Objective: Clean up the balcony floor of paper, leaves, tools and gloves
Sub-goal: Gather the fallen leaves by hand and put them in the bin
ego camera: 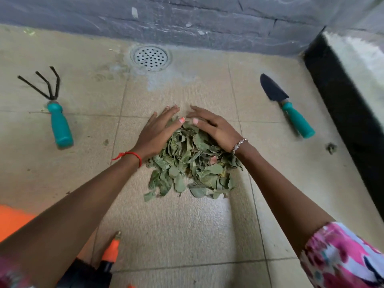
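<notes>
both hands [182, 129] cupped round leaf pile [191, 165] on floor

Green leaves [187, 163], teal-handled black rake [53, 107] and trowel [284, 102], beige floor tiles [187, 225].

A heap of dry green leaves [191, 169] lies gathered on the tiled floor [176, 225], with loose ones trailing at its near edge. Well to its left lies a black three-pronged hand cultivator [55, 110], teal handle nearest. Well to its right lies a dark-bladed trowel [286, 104], also teal-handled, blade pointing away.
</notes>
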The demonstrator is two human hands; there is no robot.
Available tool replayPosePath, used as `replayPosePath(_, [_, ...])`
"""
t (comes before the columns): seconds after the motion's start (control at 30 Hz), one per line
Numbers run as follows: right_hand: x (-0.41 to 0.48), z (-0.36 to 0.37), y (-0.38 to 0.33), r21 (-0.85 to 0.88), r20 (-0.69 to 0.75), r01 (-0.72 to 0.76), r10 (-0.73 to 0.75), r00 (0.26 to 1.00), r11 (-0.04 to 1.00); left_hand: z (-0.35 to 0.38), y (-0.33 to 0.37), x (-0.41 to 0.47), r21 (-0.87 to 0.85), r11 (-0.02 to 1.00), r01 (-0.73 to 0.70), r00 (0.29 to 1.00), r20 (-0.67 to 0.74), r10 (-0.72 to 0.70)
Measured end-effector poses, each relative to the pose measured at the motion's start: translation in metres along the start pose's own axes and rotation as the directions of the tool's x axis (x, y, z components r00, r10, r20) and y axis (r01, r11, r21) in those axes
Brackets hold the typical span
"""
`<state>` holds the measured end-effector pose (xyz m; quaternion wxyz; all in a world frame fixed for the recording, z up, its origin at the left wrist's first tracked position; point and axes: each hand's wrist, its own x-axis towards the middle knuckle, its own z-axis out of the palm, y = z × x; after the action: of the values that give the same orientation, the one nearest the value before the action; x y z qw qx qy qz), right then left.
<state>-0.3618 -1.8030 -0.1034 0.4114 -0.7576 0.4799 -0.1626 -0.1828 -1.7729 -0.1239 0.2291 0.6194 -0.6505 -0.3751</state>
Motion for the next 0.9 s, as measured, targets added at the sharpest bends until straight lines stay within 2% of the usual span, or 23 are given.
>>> replayPosePath(0.1, [-0.013, 0.0, -0.003, -0.037, 0.061, -0.052, 0.054, 0.997, 0.998, 0.003, 0.0, 0.0, 0.019, 0.998, -0.068, 0.997, -0.019, 0.068])
replayPosePath(0.13, [-0.02, -0.001, -0.003, -0.005, 0.016, -0.054, 0.055, 0.998, 0.999, 0.006, 0.0, 0.002, 0.007, 0.997, -0.077, 0.997, -0.007, 0.077])
replayPosePath(0.2, [-0.036, -0.007, -0.005, 0.071, -0.243, -0.024, 0.041, 0.969, 0.997, 0.01, -0.002, 0.006, -0.029, 0.997, -0.067, 0.997, 0.024, 0.067])
replayPosePath(0.23, [-0.045, -0.011, 0.001, 0.08, -0.388, -0.04, 0.068, 0.919, 0.996, 0.014, 0.0, 0.007, -0.046, 0.996, -0.072, 0.996, 0.045, 0.074])
replayPosePath(0.27, [-0.053, -0.014, 0.009, 0.084, -0.483, -0.094, 0.123, 0.867, 0.992, 0.018, 0.003, 0.008, -0.061, 0.995, -0.079, 0.995, 0.062, 0.083])
replayPosePath(0.3, [-0.061, -0.015, 0.017, 0.069, -0.513, -0.178, 0.188, 0.837, 0.982, 0.023, 0.008, 0.007, -0.069, 0.994, -0.089, 0.993, 0.077, 0.094])
replayPosePath(0.33, [-0.068, -0.013, 0.024, 0.01, -0.483, -0.249, 0.223, 0.847, 0.968, 0.027, 0.014, 0.007, -0.076, 0.994, -0.085, 0.992, 0.082, 0.091])
replayPosePath(0.4, [-0.08, -0.005, 0.032, -0.095, -0.308, -0.242, 0.202, 0.93, 0.966, 0.033, 0.024, 0.007, -0.108, 0.989, -0.097, 0.993, 0.055, 0.103])
replayPosePath(0.43, [-0.085, -0.003, 0.031, -0.057, -0.252, -0.2, 0.179, 0.951, 0.978, 0.034, 0.026, 0.007, -0.132, 0.985, -0.11, 0.992, 0.043, 0.117])
replayPosePath(0.47, [-0.09, -0.006, 0.03, 0.034, -0.271, -0.169, 0.172, 0.947, 0.985, 0.035, 0.029, 0.007, -0.169, 0.979, -0.117, 0.991, 0.049, 0.126])
replayPosePath(0.5, [-0.096, -0.011, 0.031, 0.114, -0.381, -0.15, 0.182, 0.907, 0.982, 0.035, 0.03, 0.006, -0.205, 0.972, -0.112, 0.99, 0.062, 0.127])
replayPosePath(0.53, [-0.102, -0.018, 0.035, 0.142, -0.545, -0.15, 0.204, 0.813, 0.978, 0.034, 0.031, 0.005, -0.222, 0.97, -0.103, 0.989, 0.078, 0.123])
replayPosePath(0.6, [-0.119, -0.033, 0.05, 0.125, -0.813, -0.271, 0.255, 0.524, 0.954, 0.037, 0.036, 0.004, -0.212, 0.97, -0.116, 0.986, 0.096, 0.139])
replayPosePath(0.63, [-0.129, -0.04, 0.059, 0.132, -0.876, -0.369, 0.282, 0.391, 0.92, 0.039, 0.038, 0.003, -0.194, 0.972, -0.133, 0.983, 0.102, 0.155])
replayPosePath(0.67, [-0.136, -0.047, 0.07, 0.153, -0.904, -0.46, 0.312, 0.292, 0.875, 0.041, 0.04, 0.002, -0.181, 0.972, -0.148, 0.98, 0.104, 0.169])
replayPosePath(0.7, [-0.141, -0.054, 0.078, 0.177, -0.911, -0.532, 0.343, 0.23, 0.828, 0.042, 0.041, 0.001, -0.172, 0.972, -0.16, 0.978, 0.106, 0.18])
replayPosePath(0.73, [-0.147, -0.062, 0.086, 0.191, -0.905, -0.587, 0.373, 0.206, 0.787, 0.043, 0.043, 0.002, -0.167, 0.971, -0.171, 0.975, 0.114, 0.191])
replayPosePath(0.8, [-0.152, -0.074, 0.103, 0.181, -0.862, -0.649, 0.437, 0.258, 0.739, 0.046, 0.044, 0.002, -0.164, 0.969, -0.183, 0.972, 0.12, 0.204])
replayPosePath(0.9, [-0.156, -0.082, 0.123, 0.054, -0.778, -0.725, 0.484, 0.4, 0.687, 0.045, 0.044, 0.002, -0.157, 0.973, -0.168, 0.974, 0.128, 0.189])
